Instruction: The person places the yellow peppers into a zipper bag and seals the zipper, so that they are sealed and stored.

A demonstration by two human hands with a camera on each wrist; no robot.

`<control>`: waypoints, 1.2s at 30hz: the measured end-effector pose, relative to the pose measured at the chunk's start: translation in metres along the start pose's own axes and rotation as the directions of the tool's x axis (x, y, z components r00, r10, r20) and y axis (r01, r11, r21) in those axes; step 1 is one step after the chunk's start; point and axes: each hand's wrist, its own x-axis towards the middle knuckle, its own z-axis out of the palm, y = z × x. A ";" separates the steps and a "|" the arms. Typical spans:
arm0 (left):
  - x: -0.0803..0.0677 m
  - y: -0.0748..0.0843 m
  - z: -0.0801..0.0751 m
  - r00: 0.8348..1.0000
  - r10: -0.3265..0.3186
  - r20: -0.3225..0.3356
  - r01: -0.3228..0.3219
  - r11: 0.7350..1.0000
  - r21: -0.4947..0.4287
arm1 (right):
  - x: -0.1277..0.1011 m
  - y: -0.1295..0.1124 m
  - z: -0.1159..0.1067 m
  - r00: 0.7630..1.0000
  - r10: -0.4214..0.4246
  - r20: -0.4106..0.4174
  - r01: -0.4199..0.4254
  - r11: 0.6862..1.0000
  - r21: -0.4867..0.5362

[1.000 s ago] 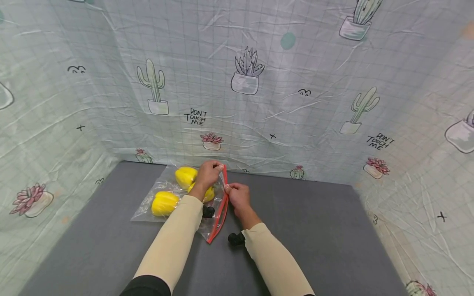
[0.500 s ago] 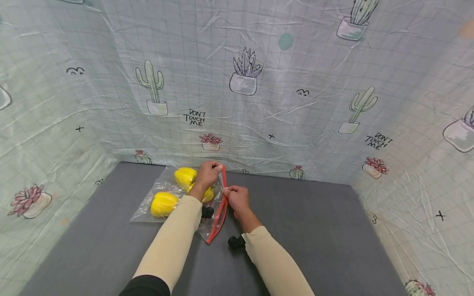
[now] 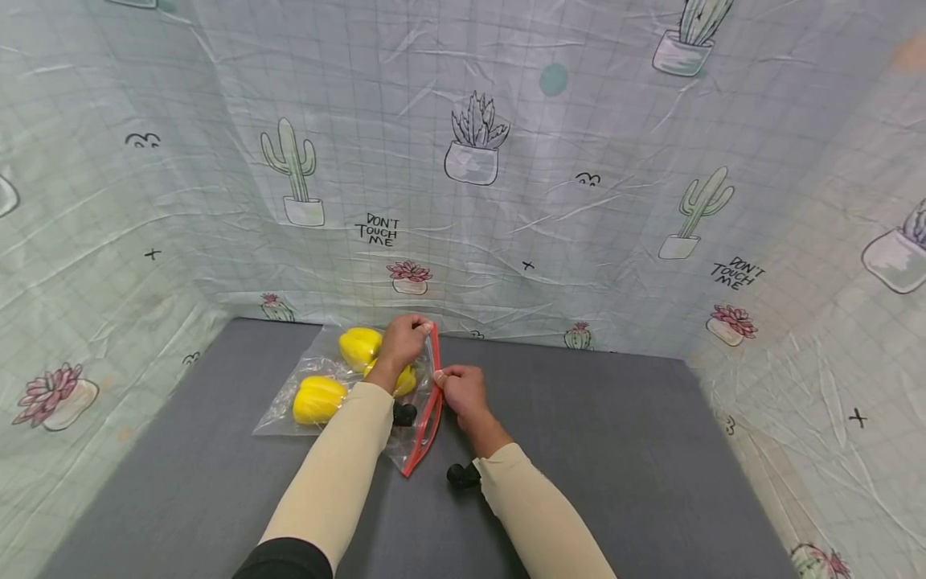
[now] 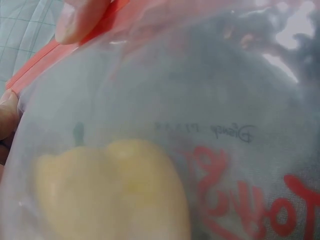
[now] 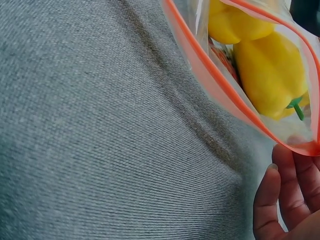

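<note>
- Right hand (image 3: 463, 390) has crept a bit up the red zip strip (image 3: 432, 402) vs 1 s ago; thumb + fingers pinched on the strip roughly mid-length, just below the left hand.
- Left hand (image 3: 405, 338) clamped on the far top corner of the strip, same spot as both earlier frames; it anchors the bag (image 3: 289, 410) while the right works along.
- Judgement: the pinch is running along the seal, closing it bit by bit. Small travel in 1 s, so slow going.
- Right wrist view: the strip's two lips (image 5: 235, 107) are parted below the fingers (image 5: 280, 200), w/ a yellow pepper (image 5: 272, 75) visible through the gap. So the near part of the mouth isn't sealed yet.
- Left wrist view: a fingertip (image 4: 80, 20) on the red strip, a pepper blurred behind clear film w/ red print; too close to tell more.
- Bag lies flat on the grey table (image 3: 615, 450), back-left of centre, mouth facing right. Three yellow peppers inside: one far (image 3: 359, 346), one near-left (image 3: 320, 400), one partly under the left wrist (image 3: 407, 379).
- Vs earlier frames: bag + peppers haven't shifted; the near end of the strip bows the same way. Head cam has drifted slightly, nothing else differs.
</note>
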 end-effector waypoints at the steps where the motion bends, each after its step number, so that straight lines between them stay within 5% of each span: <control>1: 0.000 0.000 0.000 1.000 0.000 0.003 0.000 1.000 0.000 | -0.001 0.000 0.000 1.000 -0.003 0.002 0.003 1.000 -0.003; 36: 0.000 0.003 -0.002 0.999 0.000 0.048 0.000 1.000 0.006 | -0.020 0.003 0.001 0.999 0.045 0.016 -0.045 0.999 0.010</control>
